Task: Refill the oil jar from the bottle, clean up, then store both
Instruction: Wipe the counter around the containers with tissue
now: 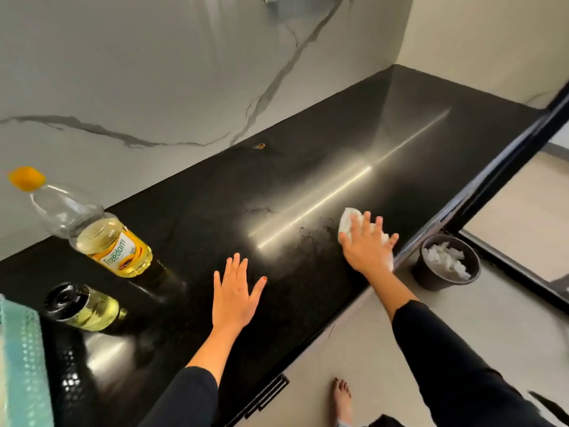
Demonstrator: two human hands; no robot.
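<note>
Bottle [114, 245], jar [83, 306] on counter [308, 167]; bin [428, 275] beside it

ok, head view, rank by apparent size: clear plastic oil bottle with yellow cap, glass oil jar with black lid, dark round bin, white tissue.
1. clear plastic oil bottle
2-3. dark round bin, glass oil jar: look alike, bin farther, unranked
4. white tissue, partly under the right hand

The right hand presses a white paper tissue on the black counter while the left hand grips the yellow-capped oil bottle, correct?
No. The head view shows the left hand resting flat on the glossy black counter, apart from the clear yellow-capped oil bottle; the right hand does press the white paper tissue.
</note>
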